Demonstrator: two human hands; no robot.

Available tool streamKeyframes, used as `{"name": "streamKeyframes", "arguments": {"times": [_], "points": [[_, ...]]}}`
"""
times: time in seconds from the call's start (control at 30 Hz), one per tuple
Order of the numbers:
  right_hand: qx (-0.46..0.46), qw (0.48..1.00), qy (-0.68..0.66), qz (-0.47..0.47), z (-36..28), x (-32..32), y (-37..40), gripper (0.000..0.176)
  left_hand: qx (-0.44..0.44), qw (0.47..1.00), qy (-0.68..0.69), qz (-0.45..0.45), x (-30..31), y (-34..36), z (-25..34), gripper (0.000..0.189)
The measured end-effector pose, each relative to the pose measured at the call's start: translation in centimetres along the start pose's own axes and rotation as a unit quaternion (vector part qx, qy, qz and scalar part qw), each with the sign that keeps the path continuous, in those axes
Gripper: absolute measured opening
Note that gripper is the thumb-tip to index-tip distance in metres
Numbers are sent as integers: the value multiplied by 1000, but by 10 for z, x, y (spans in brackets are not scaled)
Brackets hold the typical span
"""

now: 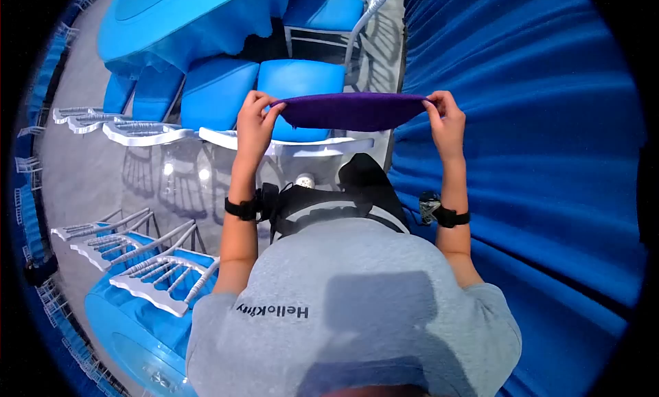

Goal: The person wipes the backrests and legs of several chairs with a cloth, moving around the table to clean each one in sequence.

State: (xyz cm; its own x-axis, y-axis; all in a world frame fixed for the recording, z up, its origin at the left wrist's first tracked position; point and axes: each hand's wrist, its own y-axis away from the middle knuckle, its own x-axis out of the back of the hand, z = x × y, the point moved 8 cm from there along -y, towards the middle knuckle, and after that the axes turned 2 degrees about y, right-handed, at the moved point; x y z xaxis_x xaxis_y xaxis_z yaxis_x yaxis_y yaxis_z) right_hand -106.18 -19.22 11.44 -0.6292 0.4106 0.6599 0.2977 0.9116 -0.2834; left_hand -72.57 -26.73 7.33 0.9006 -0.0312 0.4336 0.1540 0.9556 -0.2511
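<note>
A purple cloth (353, 112) is stretched between my two hands, its top edge nearly straight and its lower edge hanging in a shallow curve. At its left end, my left hand (257, 126) pinches the corner between thumb and fingers. The opposite corner is pinched the same way by my right hand (446, 122). Both arms reach forward, each with a black strap and small device at the wrist. Behind the cloth is a white chair with a blue seat (302, 77), partly covered by it.
A round table with a light blue cloth (178, 19) stands ahead, with several blue-seated white chairs along it. More white chairs (165, 277) surround another blue-covered table (130, 342) at lower left. A blue draped curtain (522, 156) runs along my right. The floor (89, 170) is grey and shiny.
</note>
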Motion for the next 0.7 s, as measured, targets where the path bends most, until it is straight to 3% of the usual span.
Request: {"name": "streamKeyframes", "arguments": {"times": [0.07, 0.13, 0.17, 0.3, 0.37, 0.6, 0.7], "points": [[-14, 999, -24, -19, 11, -9, -10, 8, 26, 998, 55, -8, -4, 0, 2, 10], [-57, 975, -192, -93, 21, -30, -22, 8, 102, 982, 158, -10, -11, 0, -7, 13], [-49, 973, -198, -103, 26, -37, -31, 8, 124, 972, 200, -3, -12, -2, -8, 15], [-91, 882, -382, -263, 59, -85, -72, 9, 144, 931, 331, 47, -27, -12, -20, 17], [-120, 838, -434, -307, 72, -99, -97, 9, 160, 930, 321, 81, -39, -17, -13, 18], [-42, 773, -477, -415, 100, -115, -172, 7, 163, 918, 297, 206, -83, -13, 33, 10], [-42, 760, -477, -439, 85, -127, -186, 6, 176, 945, 131, 243, -81, 2, 54, 7]]}}
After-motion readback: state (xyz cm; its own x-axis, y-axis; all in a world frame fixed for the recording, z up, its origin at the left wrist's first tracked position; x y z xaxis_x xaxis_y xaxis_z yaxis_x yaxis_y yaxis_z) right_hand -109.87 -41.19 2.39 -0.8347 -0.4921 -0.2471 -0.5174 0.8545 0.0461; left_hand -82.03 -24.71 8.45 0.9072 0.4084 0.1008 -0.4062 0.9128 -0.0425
